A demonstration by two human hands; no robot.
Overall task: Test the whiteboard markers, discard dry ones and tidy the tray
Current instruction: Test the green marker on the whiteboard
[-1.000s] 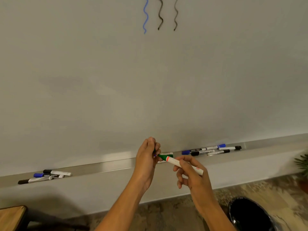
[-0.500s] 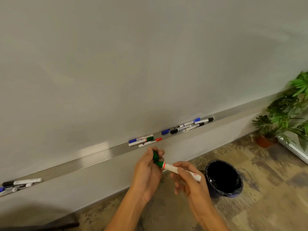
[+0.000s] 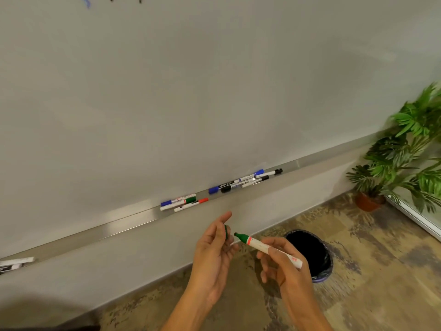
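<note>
1. Right hand [image 3: 284, 263], lower centre-right of the frame, pinches the white barrel of a green marker [image 3: 265, 249]; its uncapped tip points left.
2. Left hand [image 3: 214, 254] sits just left of that tip, fingers mostly straight, with the green cap [image 3: 226, 232] tucked between them (can't tell exactly how it's held).
3. Tray [image 3: 133, 225] runs diagonally under the whiteboard [image 3: 191, 91], with marker clusters mid-frame.
4. Black bin [image 3: 310, 249] on the floor at lower right, behind the right hand.

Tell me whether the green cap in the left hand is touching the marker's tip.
Apart. The head view shows a strip of grey wall between the green cap, held in the left hand, and the tip of the green marker held by the right hand.
</note>
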